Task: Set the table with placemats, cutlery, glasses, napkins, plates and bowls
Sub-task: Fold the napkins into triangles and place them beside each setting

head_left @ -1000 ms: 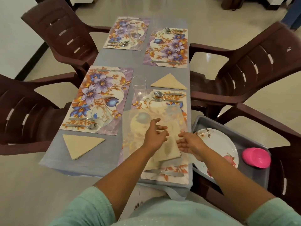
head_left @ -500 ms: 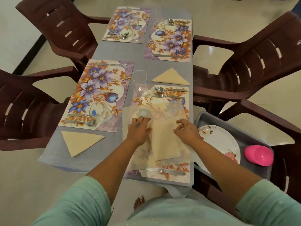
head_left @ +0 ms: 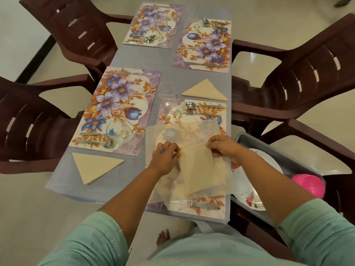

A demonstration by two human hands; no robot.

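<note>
Pinching the napkin (head_left: 199, 169): left hand (head_left: 165, 160), right hand (head_left: 223, 146).

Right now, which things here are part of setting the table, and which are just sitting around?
Part of the job:
napkin pinched by left hand and right hand
placemat
knife
plate
pink bowl

Just there:
chairs
grey tray

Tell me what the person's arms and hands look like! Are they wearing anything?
Both arms wear loose mint-green sleeves pushed up near the elbows, so the forearms are bare. The left hand has a small dark smudge on its back. The right hand shows no marks. No rings, bracelets or watch can be seen on either.
</note>
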